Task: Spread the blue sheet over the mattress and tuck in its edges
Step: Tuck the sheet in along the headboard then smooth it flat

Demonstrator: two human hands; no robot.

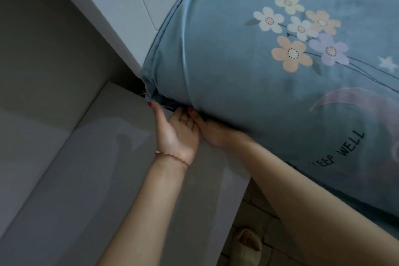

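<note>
The mattress itself can't be seen at all, since it's fully wrapped by the blue sheet [248, 75], which gets cut off by the top and right edges. The fingertips of the right hand [212, 131] are buried under the sheet's bottom edge, and most fingers of the left hand [176, 134] are tucked in there too. The printed words [339, 151] are partly hidden by the right forearm, so only "EEP WELL" can be read.

Dim, cool, soft-focus view with wide-angle bending towards the edges.
</note>
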